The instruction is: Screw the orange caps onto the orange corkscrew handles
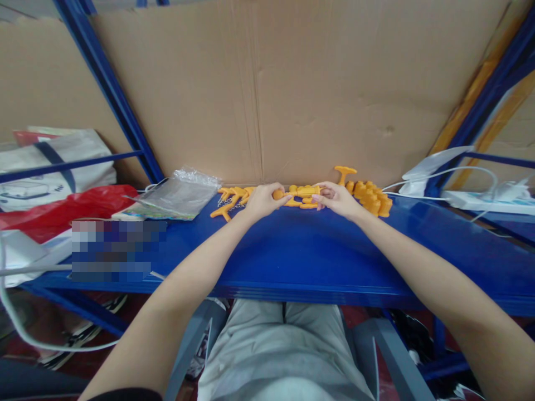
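An orange plastic figure [301, 192] with a round head and stubby limbs lies across the back of the blue shelf [292, 250]. My left hand [262, 200] grips its head end. My right hand [336, 199] grips the other end. To the left lie several loose orange branched pieces [231, 199]. A pile of orange chunky pieces [371, 196] sits just right of my right hand, with a T-shaped orange piece [345, 172] standing behind it.
A clear plastic bag [178, 195] lies left of the orange pieces. Red plastic [62, 209] and a white bag [50, 161] are at far left. A white power strip with cables [480, 197] sits at the right. Cardboard [292, 83] backs the shelf.
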`<action>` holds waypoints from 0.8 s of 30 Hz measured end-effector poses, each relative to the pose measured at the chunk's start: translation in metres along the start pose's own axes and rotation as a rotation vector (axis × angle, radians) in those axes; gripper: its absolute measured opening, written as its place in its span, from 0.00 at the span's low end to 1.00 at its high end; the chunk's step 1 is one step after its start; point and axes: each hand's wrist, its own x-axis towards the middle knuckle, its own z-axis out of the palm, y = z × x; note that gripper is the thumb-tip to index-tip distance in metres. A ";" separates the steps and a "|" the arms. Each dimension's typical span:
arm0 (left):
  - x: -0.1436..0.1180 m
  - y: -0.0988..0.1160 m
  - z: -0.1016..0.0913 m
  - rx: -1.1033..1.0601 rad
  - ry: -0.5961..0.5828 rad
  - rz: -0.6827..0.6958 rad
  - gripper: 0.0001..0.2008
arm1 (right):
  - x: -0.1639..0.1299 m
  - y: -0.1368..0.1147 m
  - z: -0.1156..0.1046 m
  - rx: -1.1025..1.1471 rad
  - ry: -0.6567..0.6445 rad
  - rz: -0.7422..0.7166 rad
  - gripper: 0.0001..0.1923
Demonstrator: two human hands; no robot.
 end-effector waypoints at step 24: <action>0.000 0.005 -0.004 0.242 0.030 0.058 0.12 | -0.003 -0.003 0.002 -0.023 0.074 0.091 0.30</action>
